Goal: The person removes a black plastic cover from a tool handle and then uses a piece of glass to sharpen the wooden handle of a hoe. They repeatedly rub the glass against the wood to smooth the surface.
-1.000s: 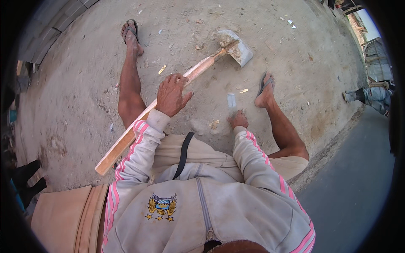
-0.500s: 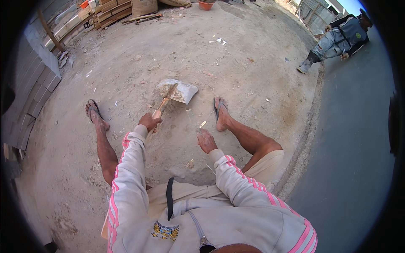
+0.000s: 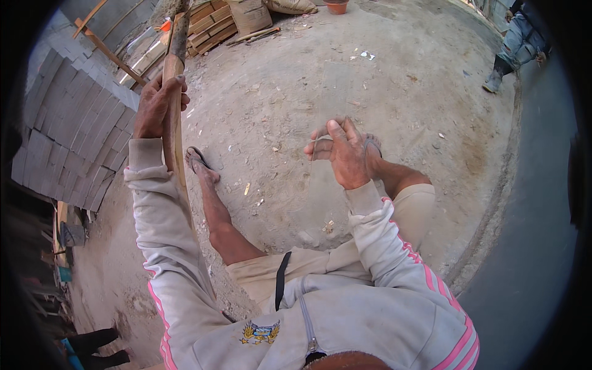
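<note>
My left hand (image 3: 159, 106) is wrapped round the wooden handle of a shovel (image 3: 176, 65), raised at my left. The handle runs down along my left forearm, and its upper end reaches the top edge of the view, where the blade is mostly cut off. In front of my right knee, my right hand (image 3: 346, 154) is lifted with its fingers curled. A thin see-through piece (image 3: 316, 147) shows at the fingers; its full shape is hard to make out. Below both hands lies dusty ground (image 3: 277, 123) with small scraps on it.
Grey blocks (image 3: 74, 135) are stacked at the left. Stacked timber (image 3: 209, 28), full sacks (image 3: 250, 15) and an orange bucket (image 3: 337, 7) stand at the back. Smooth grey wet-looking concrete (image 3: 530, 185) lies along the right, with a person in boots (image 3: 518, 46) beside it.
The shovel has swung up from the ground, its blade rising to the top edge, with my left hand on the handle. My right hand has risen and moved right. The view has shifted.
</note>
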Tool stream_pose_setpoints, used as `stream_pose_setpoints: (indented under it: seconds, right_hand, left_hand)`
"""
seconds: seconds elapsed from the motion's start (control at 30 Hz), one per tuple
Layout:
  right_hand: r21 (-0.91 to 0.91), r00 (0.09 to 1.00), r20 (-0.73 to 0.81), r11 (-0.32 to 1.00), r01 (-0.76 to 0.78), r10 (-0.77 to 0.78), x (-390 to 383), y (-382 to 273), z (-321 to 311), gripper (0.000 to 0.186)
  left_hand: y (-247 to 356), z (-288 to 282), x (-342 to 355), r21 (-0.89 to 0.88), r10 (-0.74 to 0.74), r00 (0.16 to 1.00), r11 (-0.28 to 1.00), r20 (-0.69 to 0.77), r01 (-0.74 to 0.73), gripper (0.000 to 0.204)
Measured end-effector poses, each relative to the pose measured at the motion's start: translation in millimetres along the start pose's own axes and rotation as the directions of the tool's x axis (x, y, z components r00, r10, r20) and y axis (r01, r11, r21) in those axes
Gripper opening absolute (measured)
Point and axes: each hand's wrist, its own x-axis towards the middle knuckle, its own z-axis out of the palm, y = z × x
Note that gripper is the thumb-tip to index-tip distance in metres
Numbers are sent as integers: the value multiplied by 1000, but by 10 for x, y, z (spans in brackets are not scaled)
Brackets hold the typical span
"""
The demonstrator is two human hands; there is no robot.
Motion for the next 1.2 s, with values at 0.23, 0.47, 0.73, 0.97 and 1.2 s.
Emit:
stream_pose_setpoints:
  seconds: [0.23,0.47,0.73,0.97,1.2]
  right_hand:
    - [161,994,83,985,61,-75,-180,-307,-87,28]
    - [379,994,111,925,-24,-19,-222,-373,-198,30]
    - [427,995,96,901,-78,40,-82,-164,-121,32]
    - [323,992,11,938,-123,126,17,200,-75,36]
    - [321,955,-83,915,-245,285,135,618,-339,38]
  left_hand:
    - [913,19,-84,-197,211,956,948,-206,-252,32]
    - [755,386,-412,-150,405,834,861,-374,-485,35]
    - [175,589,-780,-158,409,806,844,-427,-512,38]
    - [-622,636,-857,-125,375,758,851,-534,-509,41]
    - [-1207,542,-927,-19,413,716,860,-563,-511,43]
